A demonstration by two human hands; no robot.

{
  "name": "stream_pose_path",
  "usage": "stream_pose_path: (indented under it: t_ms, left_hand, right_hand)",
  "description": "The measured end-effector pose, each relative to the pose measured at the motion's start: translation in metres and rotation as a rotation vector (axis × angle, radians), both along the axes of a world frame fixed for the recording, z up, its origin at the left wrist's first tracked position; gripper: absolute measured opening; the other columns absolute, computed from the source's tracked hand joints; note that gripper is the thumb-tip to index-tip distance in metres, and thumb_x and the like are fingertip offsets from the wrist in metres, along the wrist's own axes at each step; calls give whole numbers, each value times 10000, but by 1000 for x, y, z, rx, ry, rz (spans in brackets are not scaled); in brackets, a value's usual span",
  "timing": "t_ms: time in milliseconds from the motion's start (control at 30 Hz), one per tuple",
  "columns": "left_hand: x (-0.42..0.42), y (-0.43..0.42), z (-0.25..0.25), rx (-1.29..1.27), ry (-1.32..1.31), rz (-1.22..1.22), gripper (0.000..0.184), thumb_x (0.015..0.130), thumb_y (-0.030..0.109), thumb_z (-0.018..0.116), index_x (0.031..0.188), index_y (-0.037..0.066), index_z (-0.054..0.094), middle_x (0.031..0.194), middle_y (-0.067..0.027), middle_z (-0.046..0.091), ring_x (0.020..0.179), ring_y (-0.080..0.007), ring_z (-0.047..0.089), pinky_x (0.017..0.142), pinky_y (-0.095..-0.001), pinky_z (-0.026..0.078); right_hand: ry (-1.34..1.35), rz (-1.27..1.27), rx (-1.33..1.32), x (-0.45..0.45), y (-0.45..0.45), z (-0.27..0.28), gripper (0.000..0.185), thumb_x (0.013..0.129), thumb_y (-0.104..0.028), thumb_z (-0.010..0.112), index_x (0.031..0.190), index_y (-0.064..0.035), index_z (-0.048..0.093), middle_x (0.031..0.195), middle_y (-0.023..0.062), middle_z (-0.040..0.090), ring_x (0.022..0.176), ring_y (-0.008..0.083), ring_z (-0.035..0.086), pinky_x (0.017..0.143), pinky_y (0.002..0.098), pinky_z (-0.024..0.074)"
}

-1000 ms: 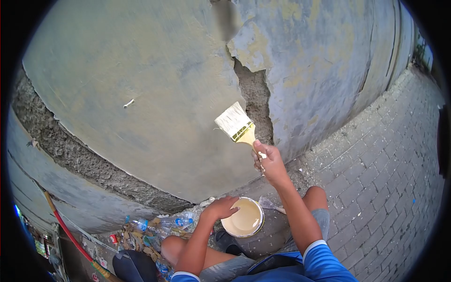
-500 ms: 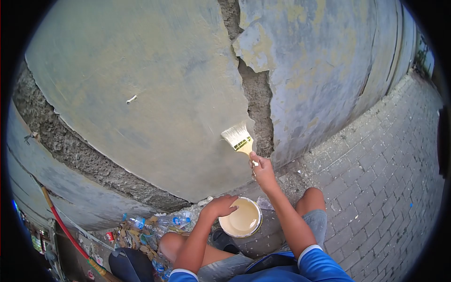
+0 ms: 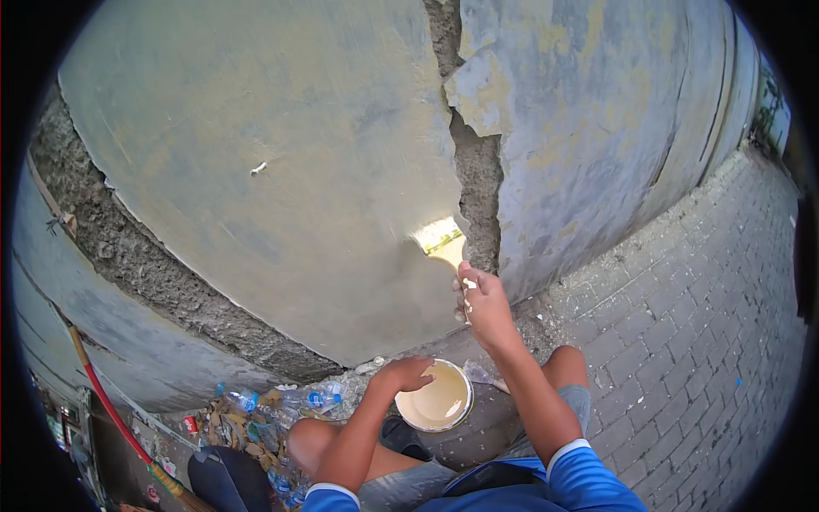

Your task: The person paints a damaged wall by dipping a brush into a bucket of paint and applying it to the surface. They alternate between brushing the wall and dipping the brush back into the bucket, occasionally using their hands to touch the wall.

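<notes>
Cream-handled brush (image 3: 445, 249) at the wall (image 3: 333, 162)

Right-hand fingers (image 3: 475, 286) close round the handle, hiding its lower end; glare blurs the bristles (image 3: 437, 231). The left hand (image 3: 404, 375) covers some bucket (image 3: 470, 399) rim; whether it grips, I cannot tell.

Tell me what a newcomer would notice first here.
Probably the jagged gap in the wall, upper centre, with the brush in the right hand just left of its lower end. Next, the bucket of cream-coloured liquid at bottom centre, the left hand at its rim, and plastic bottles lying to its left.
</notes>
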State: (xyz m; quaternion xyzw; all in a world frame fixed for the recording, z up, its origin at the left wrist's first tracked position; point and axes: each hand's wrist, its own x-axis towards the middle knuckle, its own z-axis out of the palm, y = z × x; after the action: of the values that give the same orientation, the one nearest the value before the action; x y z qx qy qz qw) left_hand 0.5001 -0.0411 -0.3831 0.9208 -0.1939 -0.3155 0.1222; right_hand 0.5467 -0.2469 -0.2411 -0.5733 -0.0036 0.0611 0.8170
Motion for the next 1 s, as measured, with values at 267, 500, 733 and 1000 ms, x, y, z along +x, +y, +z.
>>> stream_pose_path:
  t_ms: [267,500,733,1000]
  left_hand:
    - [-6,-12,13,42,-8,0,534,921,424,503,1372,143,455,1309,-188,524,1188,-367,530,967,-481,444]
    - [-7,-11,-5,6,-13,-45,583,934,438,489,1392,85,423,1318,-197,510,1198,-373,511,1005,-437,417]
    - [4,-15,2,31,-40,-50,572,926,418,501,1402,113,415,1329,-204,504,1212,-359,509,996,-462,423]
    - [0,-15,0,80,38,-59,565,925,420,504,1403,133,413,1328,-172,512,1212,-351,514,985,-470,430]
  right_hand:
    - [-414,17,113,38,-1,158,330,1015,-298,465,796,-59,526,633,-50,388,508,47,325,494,245,325]
    - [-275,109,260,48,-16,88,342,1011,-353,476,793,-90,495,570,-74,322,467,54,272,481,240,288]
    - [-261,-11,-75,28,-16,-17,434,991,-413,501,697,-94,496,558,-59,386,456,37,344,443,225,295]
    - [-307,104,114,45,-17,59,435,995,-428,490,692,-115,485,569,-62,372,466,32,327,443,237,278]
